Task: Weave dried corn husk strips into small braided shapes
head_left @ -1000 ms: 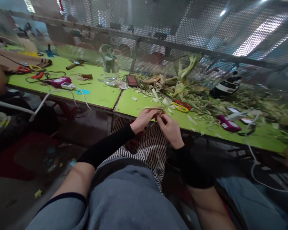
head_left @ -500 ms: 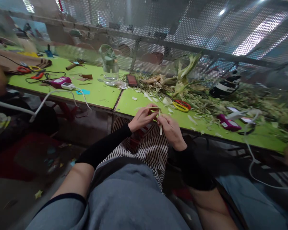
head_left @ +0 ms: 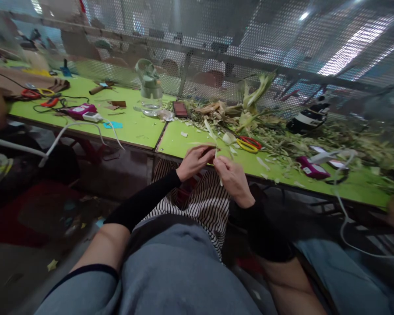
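Observation:
Over the near edge of the green table, my left hand (head_left: pixel 197 162) and my right hand (head_left: pixel 232 177) meet, fingertips almost touching. Both are closed in a pinch on a thin pale strip of corn husk (head_left: pixel 221 181), whose lower end pokes out below my right hand. Pale husk fibres also stick out past the fingers of my left hand. How the strip runs between the fingertips is partly hidden. Just beyond lie a curved white husk piece (head_left: pixel 229 138) and scissors (head_left: pixel 248 144) with yellow and red handles.
A heap of shredded husks (head_left: pixel 269 122) spreads along the back and right of the table (head_left: pixel 134 133). A water bottle (head_left: pixel 151 94), a black bottle (head_left: pixel 310 118) and two magenta devices (head_left: pixel 311 167) (head_left: pixel 82 111) with white cables stand about. Parts of other people show at both sides.
My hands stay almost in place, with small finger movements on the husk strip. A pale strip now shows more upright just beyond my fingertips.

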{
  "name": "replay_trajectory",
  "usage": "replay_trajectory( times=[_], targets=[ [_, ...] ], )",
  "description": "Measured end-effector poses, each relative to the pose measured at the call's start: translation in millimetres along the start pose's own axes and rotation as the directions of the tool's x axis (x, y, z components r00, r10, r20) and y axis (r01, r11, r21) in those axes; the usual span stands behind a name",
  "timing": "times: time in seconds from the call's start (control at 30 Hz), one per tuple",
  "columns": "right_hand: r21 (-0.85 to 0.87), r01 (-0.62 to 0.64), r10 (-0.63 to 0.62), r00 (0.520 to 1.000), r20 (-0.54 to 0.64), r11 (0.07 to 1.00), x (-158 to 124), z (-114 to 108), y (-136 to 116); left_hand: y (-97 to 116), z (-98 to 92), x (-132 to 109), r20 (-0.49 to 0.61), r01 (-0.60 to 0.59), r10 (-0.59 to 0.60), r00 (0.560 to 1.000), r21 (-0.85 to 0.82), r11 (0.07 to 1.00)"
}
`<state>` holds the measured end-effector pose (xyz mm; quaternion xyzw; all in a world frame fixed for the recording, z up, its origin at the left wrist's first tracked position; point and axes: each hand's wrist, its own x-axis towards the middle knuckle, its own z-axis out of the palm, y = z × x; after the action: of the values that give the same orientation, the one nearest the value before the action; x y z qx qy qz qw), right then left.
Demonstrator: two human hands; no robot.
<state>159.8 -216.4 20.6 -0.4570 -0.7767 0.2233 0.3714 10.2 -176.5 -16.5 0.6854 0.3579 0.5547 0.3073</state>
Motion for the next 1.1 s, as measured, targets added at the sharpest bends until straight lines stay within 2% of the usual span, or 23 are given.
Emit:
replay_trajectory(
  times=[0.1,0.23,0.43,0.53,0.6,0.67,0.77,0.9,1.0,1.1],
  targets=[
    [-0.015,0.023,-0.023,1.0,0.0,1.0,-7.2,3.3,-1.0,3.5,0.6,-4.4,0.013,0.057,-0.056,0.998,-0.041,0.998],
    [-0.024,0.019,-0.019,1.0,-0.01,1.0,-10.1,7.6,3.0,-0.9,3.6,-2.9,0.048,0.111,-0.104,0.993,-0.174,0.978],
    [-0.023,0.009,-0.01,1.0,-0.014,1.0,10.8,-1.3,17.3,-16.5,6.6,18.5,0.052,0.199,-0.194,0.98,-0.394,0.897],
    [0.047,-0.033,0.036,0.998,-0.059,0.998,26.7,-6.9,28.8,-19.2,3.6,27.6,-0.046,0.105,-0.12,0.992,-0.254,0.961],
    [0.209,-0.09,0.108,0.991,-0.08,0.974,37.7,-6.9,36.9,-19.8,2.6,32.3,-0.102,0.039,-0.051,0.993,-0.124,0.992],
    [0.313,-0.09,0.129,0.986,-0.105,0.946,49.5,-4.7,44.7,-21.5,3.1,37.6,-0.102,0.029,-0.037,0.994,-0.075,0.997],
    [0.326,-0.067,0.117,0.984,-0.136,0.943,68.3,-0.7,56.5,-28.1,3.7,48.6,-0.001,0.132,-0.133,0.991,-0.154,0.979],
    [0.334,-0.064,0.116,0.983,-0.139,0.941,86.8,4.6,74.2,-40.0,-2.0,62.7,0.222,0.44,-0.38,0.898,-0.433,0.787],
    [0.361,-0.065,0.118,0.985,-0.126,0.93,90.8,9.2,86.1,-44.3,-7.0,65.9,0.26,0.496,-0.423,0.868,-0.495,0.713],
    [0.375,-0.055,0.112,0.985,-0.131,0.925,91.8,12.8,94.0,-43.7,-6.6,64.6,0.273,0.491,-0.408,0.871,-0.512,0.705]
  ],
)
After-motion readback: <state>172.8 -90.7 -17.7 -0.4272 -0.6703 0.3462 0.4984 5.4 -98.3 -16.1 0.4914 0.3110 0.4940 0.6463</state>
